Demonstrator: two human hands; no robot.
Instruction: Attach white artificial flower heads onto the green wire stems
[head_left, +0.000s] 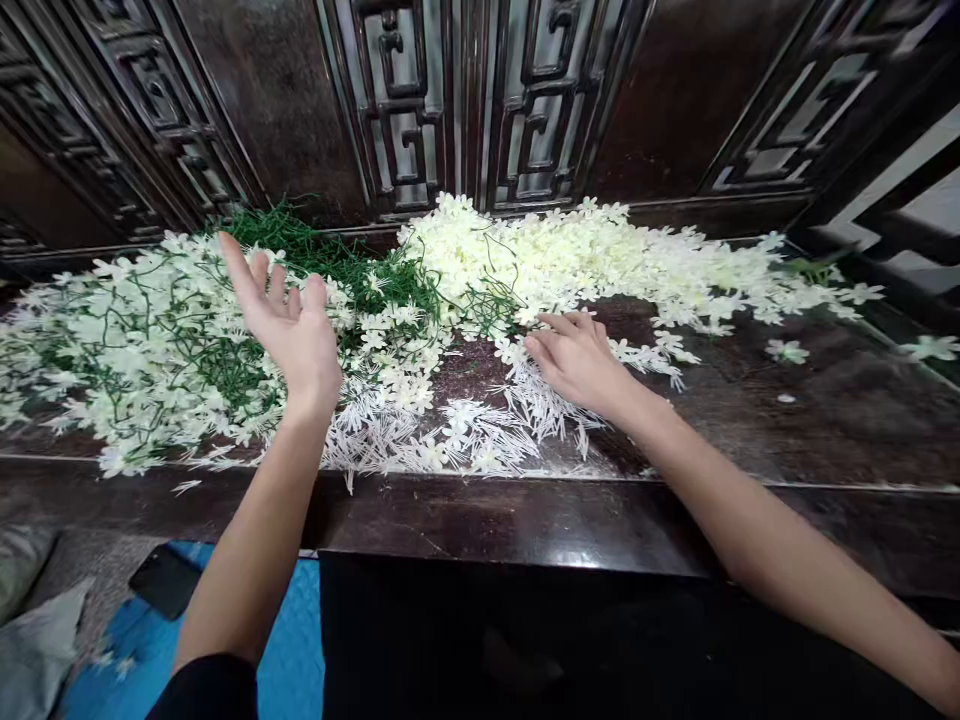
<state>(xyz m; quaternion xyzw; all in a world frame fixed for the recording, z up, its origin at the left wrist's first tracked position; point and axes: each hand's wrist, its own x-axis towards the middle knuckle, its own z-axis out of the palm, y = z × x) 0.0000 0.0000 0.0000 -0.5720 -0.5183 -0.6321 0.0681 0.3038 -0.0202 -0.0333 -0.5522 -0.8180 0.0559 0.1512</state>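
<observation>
My left hand (296, 340) is raised palm up over a heap of white artificial flowers on green stems (165, 330), its fingers spread and holding nothing. My right hand (574, 360) reaches down at the near edge of a pile of cream-white artificial flower heads (555, 255). Its fingers are bent and close together among the petals; what lies between the fingertips is hidden. Just below it lies a scatter of thin white flower pieces (480, 440). A tangle of bare green plastic stems (300, 240) sits behind my left hand.
Everything lies on a dark wooden bench (862, 420) with a carved lattice back (405, 110). Loose flower heads (787, 351) rest at the right. Below the front edge, a black phone (165, 582) lies on a blue covering (289, 630), beside a grey bag (37, 640).
</observation>
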